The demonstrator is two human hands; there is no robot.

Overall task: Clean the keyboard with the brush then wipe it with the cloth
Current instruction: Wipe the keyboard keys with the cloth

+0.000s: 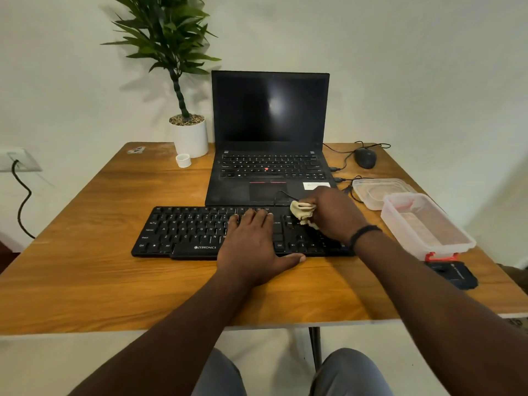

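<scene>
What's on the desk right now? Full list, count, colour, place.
keyboard: 1, black, front centre
cloth: 1, cream, on keyboard's right part
laptop: 1, black, open, behind keyboard
mouse: 1, black, back right
plant pot: 1, white, back left
small cup: 1, white, by pot
container: 1, clear, right edge
lid: 1, clear, behind container
table: 1, wooden
left hand: flat on keyboard
right hand: fingers grip cloth

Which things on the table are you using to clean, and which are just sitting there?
Using: keyboard, cloth in the right hand, left hand steadying the keyboard.

Just sitting: laptop, mouse, potted plant, plastic box, its lid.
</scene>
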